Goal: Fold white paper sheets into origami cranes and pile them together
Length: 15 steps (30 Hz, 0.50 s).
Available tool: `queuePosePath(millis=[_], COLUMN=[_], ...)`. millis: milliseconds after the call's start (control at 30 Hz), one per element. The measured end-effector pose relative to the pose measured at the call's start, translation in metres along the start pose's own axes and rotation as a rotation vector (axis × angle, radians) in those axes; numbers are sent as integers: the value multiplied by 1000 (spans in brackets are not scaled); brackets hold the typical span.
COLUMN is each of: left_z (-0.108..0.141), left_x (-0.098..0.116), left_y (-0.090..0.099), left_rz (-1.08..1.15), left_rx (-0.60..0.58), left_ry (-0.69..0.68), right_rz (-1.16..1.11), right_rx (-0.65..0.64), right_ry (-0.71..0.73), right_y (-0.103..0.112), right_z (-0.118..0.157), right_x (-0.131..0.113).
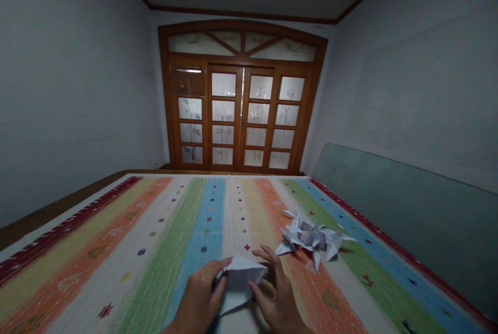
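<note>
Between my two hands, just above the near part of the table, is a partly folded piece of white paper [238, 284]. My left hand [203, 292] grips its left edge between thumb and fingers. On the other side, my right hand [277, 292] has its thumb pressed on the paper's right part, with the index finger curved over near the top corner. The lower end of the paper points toward me. To the right lies a pile of folded white paper cranes [311, 238], several of them heaped together, apart from my hands.
A striped, colourful tablecloth [155, 251] covers the table. At the right stands a pale green panel or seat back [397, 189] along the table's side. Wooden doors with glass panes [241, 111] are beyond the far edge, between plain walls.
</note>
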<state>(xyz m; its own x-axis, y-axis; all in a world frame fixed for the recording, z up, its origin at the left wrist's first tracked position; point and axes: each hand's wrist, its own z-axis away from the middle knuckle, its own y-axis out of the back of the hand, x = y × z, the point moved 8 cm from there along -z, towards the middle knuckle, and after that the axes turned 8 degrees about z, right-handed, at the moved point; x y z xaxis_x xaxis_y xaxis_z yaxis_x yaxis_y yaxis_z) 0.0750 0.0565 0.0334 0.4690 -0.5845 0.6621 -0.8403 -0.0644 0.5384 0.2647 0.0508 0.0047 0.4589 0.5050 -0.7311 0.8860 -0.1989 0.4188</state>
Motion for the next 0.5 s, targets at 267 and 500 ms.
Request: queuePosePath(millis=[267, 500], left_z=[-1, 2], left_x=[-21, -35], left_y=[1, -11], left_rz=[248, 506], left_rx=[69, -10], left_ry=[304, 466], right_rz=[73, 228], right_rx=[-171, -289], right_ry=[59, 196], right_y=[-15, -13], right_z=[4, 5], right_x=[0, -7])
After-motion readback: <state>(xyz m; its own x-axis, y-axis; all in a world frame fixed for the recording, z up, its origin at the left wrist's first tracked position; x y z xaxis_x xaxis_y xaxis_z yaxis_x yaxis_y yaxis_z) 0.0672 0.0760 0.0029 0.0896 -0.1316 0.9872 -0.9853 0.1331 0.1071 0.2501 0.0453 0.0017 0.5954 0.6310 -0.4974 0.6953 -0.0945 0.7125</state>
